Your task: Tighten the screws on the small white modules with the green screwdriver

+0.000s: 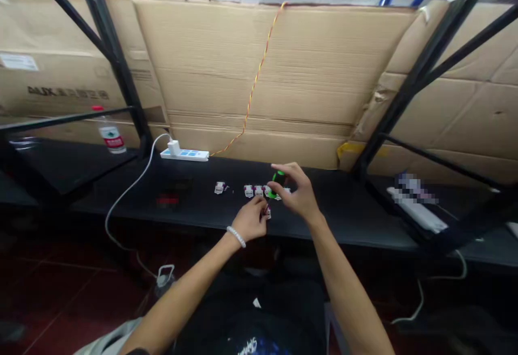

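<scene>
My right hand (297, 190) is closed around the green-and-black handle of a small screwdriver (278, 178). The shaft points down toward my left hand (251, 220), whose fingers pinch a small white part with a dark purple-red piece (268, 213) near the table's front edge. The fingers hide most of this part, and I cannot tell whether the screwdriver tip touches it. Just beyond my hands, several similar small white parts (248, 190) stand in a row, some half covered by the right hand. Another white part (219, 188) lies apart to the left.
The black table (324, 225) backs onto cardboard panels (259, 74). A white power strip (190, 155) with a plugged-in charger sits at the back left, its white cable (117, 204) hanging over the edge. Further left stands a water bottle (112, 136). Black metal posts (388, 117) flank the space.
</scene>
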The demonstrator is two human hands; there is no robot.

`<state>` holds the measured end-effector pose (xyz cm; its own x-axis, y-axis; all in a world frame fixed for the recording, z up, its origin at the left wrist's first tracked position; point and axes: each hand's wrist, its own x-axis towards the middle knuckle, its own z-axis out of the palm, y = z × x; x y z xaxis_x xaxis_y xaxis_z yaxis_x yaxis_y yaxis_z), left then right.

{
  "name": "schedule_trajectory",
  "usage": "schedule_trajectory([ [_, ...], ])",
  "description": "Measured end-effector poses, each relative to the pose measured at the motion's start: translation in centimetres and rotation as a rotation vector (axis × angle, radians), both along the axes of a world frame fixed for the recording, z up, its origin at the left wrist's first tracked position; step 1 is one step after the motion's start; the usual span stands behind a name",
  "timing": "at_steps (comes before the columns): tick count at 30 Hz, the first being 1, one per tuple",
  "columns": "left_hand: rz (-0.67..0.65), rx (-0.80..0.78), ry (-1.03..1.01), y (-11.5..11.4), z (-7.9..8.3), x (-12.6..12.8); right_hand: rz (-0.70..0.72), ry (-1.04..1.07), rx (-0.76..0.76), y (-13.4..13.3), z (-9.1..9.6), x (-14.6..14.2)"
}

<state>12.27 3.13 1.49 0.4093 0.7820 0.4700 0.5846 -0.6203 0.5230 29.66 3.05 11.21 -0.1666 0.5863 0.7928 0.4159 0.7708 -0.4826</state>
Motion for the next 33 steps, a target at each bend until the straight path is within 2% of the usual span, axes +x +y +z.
schedule_trajectory([
  [2, -0.006, -0.004, 0.001, 0.0, 0.03, -0.01, 0.015, -0.006, -0.013, -0.12, 0.1, 0.07],
  [5, -0.02, 0.0, -0.013, -0.03, 0.09, -0.02, 0.192, 0.018, -0.118, -0.29, 0.17, 0.36],
  [7, -0.022, -0.001, -0.02, -0.04, 0.13, -0.01, 0.238, 0.022, -0.151, -0.32, 0.25, 0.53],
  [11, -0.023, -0.006, -0.032, -0.03, 0.19, 0.03, 0.087, -0.021, -0.078, -0.18, 0.43, 0.52],
  [13, -0.021, -0.015, -0.036, -0.02, 0.23, 0.02, 0.057, -0.022, -0.064, -0.06, 0.36, 0.4],
  [21, -0.035, -0.013, -0.063, 0.03, 0.34, -0.07, 0.077, -0.02, -0.072, -0.3, -0.05, 0.5],
  [27, -0.034, -0.02, -0.069, -0.1, 0.36, 0.0, 0.172, 0.033, -0.114, -0.41, -0.05, 0.45],
  [33, -0.026, -0.037, -0.084, -0.03, 0.35, 0.01, 0.045, 0.017, -0.031, -0.2, 0.11, -0.04],
])
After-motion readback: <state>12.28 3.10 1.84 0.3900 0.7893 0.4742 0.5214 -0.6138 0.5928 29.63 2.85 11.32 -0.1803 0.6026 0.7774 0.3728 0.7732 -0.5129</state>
